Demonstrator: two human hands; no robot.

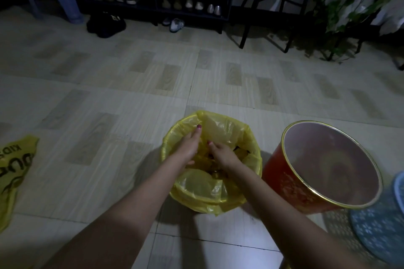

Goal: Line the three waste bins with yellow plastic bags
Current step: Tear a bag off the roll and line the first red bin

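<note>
while your left hand (189,147) and right hand (223,153) press open fingers into the yellow bag (196,183), hard pushing could tear it.

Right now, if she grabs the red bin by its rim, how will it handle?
The red bin looks thin-walled and shows no liner, so probably light and easy to lift one-handed. It widens toward its gold rim, so a sideways push may tip it rather than slide it. The glossy wall may be slippery; hooking the rim seems safer.
</note>
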